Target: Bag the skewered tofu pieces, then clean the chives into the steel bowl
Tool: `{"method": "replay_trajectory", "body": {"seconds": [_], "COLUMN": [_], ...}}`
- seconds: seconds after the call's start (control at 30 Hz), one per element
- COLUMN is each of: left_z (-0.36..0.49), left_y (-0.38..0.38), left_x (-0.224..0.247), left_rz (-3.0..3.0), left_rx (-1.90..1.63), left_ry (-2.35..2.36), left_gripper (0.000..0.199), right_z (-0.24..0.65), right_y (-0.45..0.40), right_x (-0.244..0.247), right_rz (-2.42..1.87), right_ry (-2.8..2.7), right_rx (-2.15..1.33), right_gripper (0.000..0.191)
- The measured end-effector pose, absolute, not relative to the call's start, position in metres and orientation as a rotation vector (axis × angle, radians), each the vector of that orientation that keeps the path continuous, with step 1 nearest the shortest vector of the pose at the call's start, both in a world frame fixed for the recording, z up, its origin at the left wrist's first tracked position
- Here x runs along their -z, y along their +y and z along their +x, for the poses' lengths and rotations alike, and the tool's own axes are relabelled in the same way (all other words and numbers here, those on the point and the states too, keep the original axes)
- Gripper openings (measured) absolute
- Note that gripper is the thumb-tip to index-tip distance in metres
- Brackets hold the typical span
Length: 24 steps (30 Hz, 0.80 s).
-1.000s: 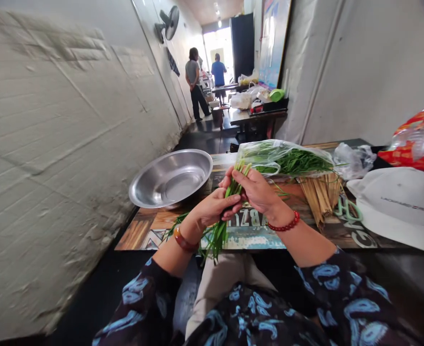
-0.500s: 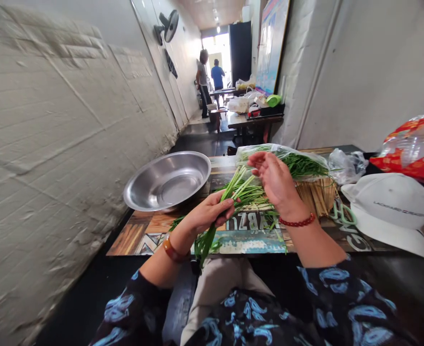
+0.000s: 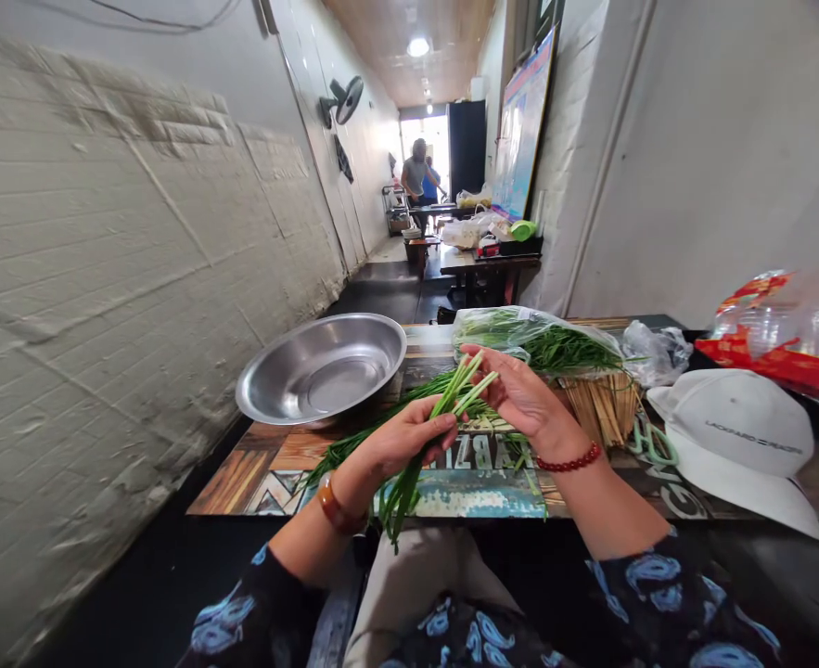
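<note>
My left hand (image 3: pixel 415 429) is closed around a small bunch of garlic chives (image 3: pixel 466 378). Their pale stalk ends point up and away from me, while the dark leaves hang below the hand over the table's near edge. My right hand (image 3: pixel 513 394) is beside the stalk ends, palm turned toward them, fingers loosely curved and apart; whether its fingertips touch the stalks is hard to make out. Loose chives (image 3: pixel 353 447) lie on the table beneath and behind both hands. More chives fill a clear plastic bag (image 3: pixel 534 336) just beyond.
A wide steel basin (image 3: pixel 326 366) stands at the left of the patterned table (image 3: pixel 232 478). To the right are bamboo skewers (image 3: pixel 602 404), green-handled scissors (image 3: pixel 652 443), a white cap (image 3: pixel 743 431), a crumpled plastic bag (image 3: pixel 656 351) and red packaging (image 3: pixel 777 357). Two people (image 3: pixel 415 176) are far back.
My right hand has come lower and closer to the stalk ends. My left hand keeps its hold on the chives. The view has tilted up, and a person at the back has moved right.
</note>
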State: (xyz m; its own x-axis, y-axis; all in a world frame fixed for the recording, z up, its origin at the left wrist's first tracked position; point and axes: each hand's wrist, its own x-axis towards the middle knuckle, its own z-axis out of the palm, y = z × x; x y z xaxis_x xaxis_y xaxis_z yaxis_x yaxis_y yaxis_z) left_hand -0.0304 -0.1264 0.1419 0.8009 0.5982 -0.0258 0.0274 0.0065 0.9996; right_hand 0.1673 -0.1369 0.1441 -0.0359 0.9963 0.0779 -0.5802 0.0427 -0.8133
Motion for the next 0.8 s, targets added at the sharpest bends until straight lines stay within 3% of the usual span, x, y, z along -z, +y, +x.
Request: {"method": "replay_trajectory", "body": {"seconds": [0.13,0.27,0.4,0.5,0.6,0.7,0.8], "left_z": [-0.031,-0.04,-0.054,-0.06,-0.058,-0.05,-0.039], "left_y": [-0.131,-0.133,-0.129,-0.126,-0.125,-0.129,-0.137], "left_x": [-0.143,-0.14,-0.135,-0.137,-0.144,-0.149,-0.148], "left_rz": [1.552,1.548,1.463,1.358,1.309,1.286,1.232], "left_rx": [-0.459,-0.453,-0.553,-0.735,-0.861,-0.896,-0.878], "left_ry": [0.502,0.514,0.62,0.657,0.622,0.546,0.451], "left_gripper": [0.041,0.041,0.04,0.035,0.032,0.033,0.036], "right_z": [0.165,0.192,0.233,0.24,0.222,0.194,0.166], "right_y": [-0.141,-0.146,-0.166,-0.189,-0.208,-0.213,-0.201], "right_x": [-0.161,-0.196,-0.224,-0.232,-0.232,-0.222,-0.203], "right_rz": [-0.682,-0.561,-0.528,-0.658,-0.734,-0.795,-0.867], "right_ry": [-0.919,-0.778,-0.718,-0.801,-0.912,-1.05,-1.158], "right_rx": [-1.225,-0.681,-0.097,0.13,-0.029,-0.533,-0.956], "right_gripper": [0.026,0.012,0.01,0.014,0.013,0.011,0.021]}}
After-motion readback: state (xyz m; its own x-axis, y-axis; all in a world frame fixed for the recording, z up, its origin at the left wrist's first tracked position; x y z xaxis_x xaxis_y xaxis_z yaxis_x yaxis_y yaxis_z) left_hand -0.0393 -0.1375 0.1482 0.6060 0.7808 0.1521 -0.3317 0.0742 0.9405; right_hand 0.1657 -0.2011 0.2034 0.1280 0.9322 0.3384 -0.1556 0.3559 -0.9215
